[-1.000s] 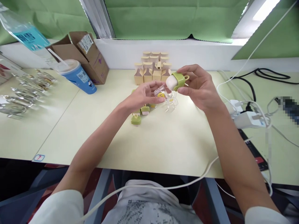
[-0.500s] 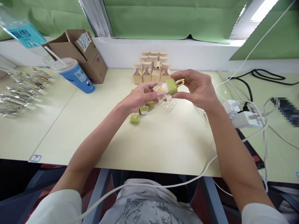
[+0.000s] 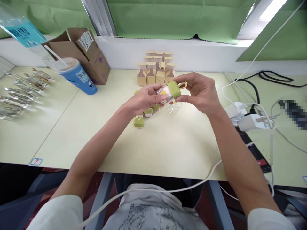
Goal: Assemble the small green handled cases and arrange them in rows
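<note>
Both hands hold one small clear bottle [image 3: 168, 92] above the table, tilted on its side. My left hand [image 3: 147, 98] is closed around its transparent body, which has a yellow print and something pale inside. With thumb and fingers, my right hand [image 3: 199, 90] grips its green cap [image 3: 174, 89], from which a yellow loop sticks out. On the table below lie several more green caps [image 3: 138, 121], partly hidden by my left hand. Clear plastic pieces [image 3: 176, 108] lie just under the bottle.
Small open cardboard boxes [image 3: 155, 75] stand in rows by the wall. A blue cup [image 3: 80, 78], a brown carton [image 3: 97, 62] and a clear bottle with a blue label [image 3: 26, 33] are at left, near shiny packets [image 3: 18, 95]. Chargers [image 3: 253, 121], cables and a phone [image 3: 257, 153] lie right.
The green cap and my right hand have moved slightly left, toward the clear body. My left hand has stayed almost in place.
</note>
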`<state>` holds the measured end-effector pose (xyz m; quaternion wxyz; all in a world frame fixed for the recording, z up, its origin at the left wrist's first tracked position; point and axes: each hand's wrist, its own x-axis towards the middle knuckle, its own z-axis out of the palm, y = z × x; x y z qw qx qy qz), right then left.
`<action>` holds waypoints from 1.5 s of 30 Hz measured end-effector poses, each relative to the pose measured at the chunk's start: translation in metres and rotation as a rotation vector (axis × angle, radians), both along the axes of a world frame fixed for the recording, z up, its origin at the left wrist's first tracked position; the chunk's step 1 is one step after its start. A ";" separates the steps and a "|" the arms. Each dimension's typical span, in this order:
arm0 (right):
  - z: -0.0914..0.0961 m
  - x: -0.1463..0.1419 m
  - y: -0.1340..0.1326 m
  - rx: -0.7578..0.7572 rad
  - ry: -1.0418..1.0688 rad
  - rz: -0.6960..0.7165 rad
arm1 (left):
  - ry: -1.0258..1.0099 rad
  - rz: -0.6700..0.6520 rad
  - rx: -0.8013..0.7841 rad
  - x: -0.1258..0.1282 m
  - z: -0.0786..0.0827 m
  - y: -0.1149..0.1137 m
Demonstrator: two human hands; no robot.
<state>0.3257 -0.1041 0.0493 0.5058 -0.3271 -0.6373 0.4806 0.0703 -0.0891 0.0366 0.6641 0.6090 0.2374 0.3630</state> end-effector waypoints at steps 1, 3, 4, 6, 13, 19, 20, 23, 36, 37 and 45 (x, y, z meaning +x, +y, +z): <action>0.000 0.000 0.000 -0.006 -0.007 0.001 | 0.008 0.008 0.010 0.000 0.000 0.000; 0.001 0.001 -0.001 0.012 -0.032 0.010 | 0.023 0.027 0.032 -0.001 -0.001 0.000; 0.002 0.002 -0.001 0.030 -0.048 0.017 | 0.026 0.039 0.046 -0.001 -0.002 0.000; 0.004 0.003 -0.003 0.058 -0.083 0.028 | 0.024 0.067 0.079 -0.002 -0.004 0.000; 0.009 0.004 -0.008 0.147 -0.209 0.015 | 0.019 0.094 0.137 0.001 0.000 -0.004; 0.002 -0.012 -0.006 0.400 -0.370 0.042 | 0.000 0.159 0.115 0.009 0.004 -0.011; 0.000 -0.014 -0.006 0.415 -0.384 0.033 | 0.003 0.171 0.115 0.009 0.004 -0.011; -0.005 -0.019 -0.006 0.394 -0.376 -0.024 | 0.013 0.185 0.128 0.008 0.003 -0.010; -0.006 -0.017 -0.009 0.253 -0.140 -0.173 | 0.188 0.441 0.517 -0.003 0.015 -0.013; -0.007 -0.017 -0.010 0.253 -0.155 -0.176 | 0.194 0.447 0.526 -0.004 0.014 -0.013; -0.003 -0.016 -0.014 0.159 -0.181 -0.149 | 0.278 0.469 0.631 -0.009 0.007 -0.009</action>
